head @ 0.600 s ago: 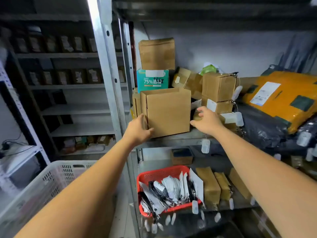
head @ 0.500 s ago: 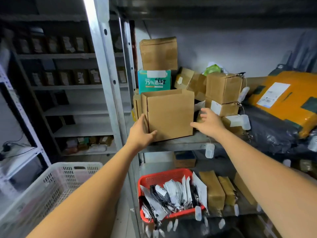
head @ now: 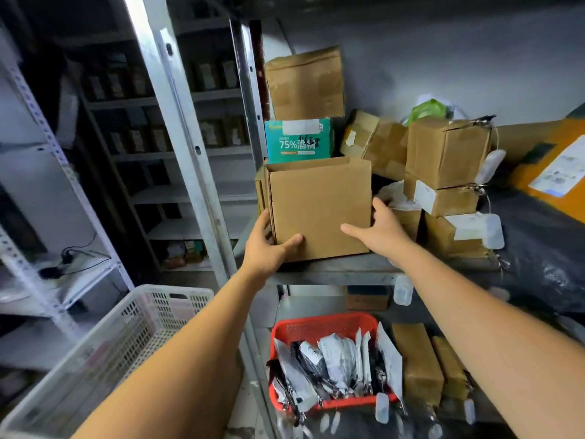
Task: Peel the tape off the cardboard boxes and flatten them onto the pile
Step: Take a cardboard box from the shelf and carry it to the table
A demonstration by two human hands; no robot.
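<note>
Box (head: 319,210) of plain brown cardboard stands upright at the front edge of a metal shelf (head: 335,269), its broad face toward the camera. Both arms reach up to it.

The left hand (head: 269,248) clasps the lower left corner. Its thumb lies flat on the front face near the bottom edge, and its fingers (head: 264,218) wrap round the left side, out of sight past the corner. The right hand (head: 381,232) clasps the lower right corner in the same way, with the thumb stretched across the front face and the fingers (head: 380,207) curled round the right side. The box thus sits between the two hands, grasped by both. Whether its bottom touches the shelf or is just off it cannot be told.

Behind the box stands a teal carton (head: 297,141) printed with "75%", and a brown paper bag (head: 305,83) rests on top of that. To the right, near the right hand, small boxes (head: 446,150) with white labels are stacked. Farther right lies an orange parcel (head: 557,166).

On the shelf below, a red basket (head: 323,326) holds grey and black packets (head: 335,362). A white crate (head: 152,312) stands at lower left, beyond a grey upright post (head: 177,128).
</note>
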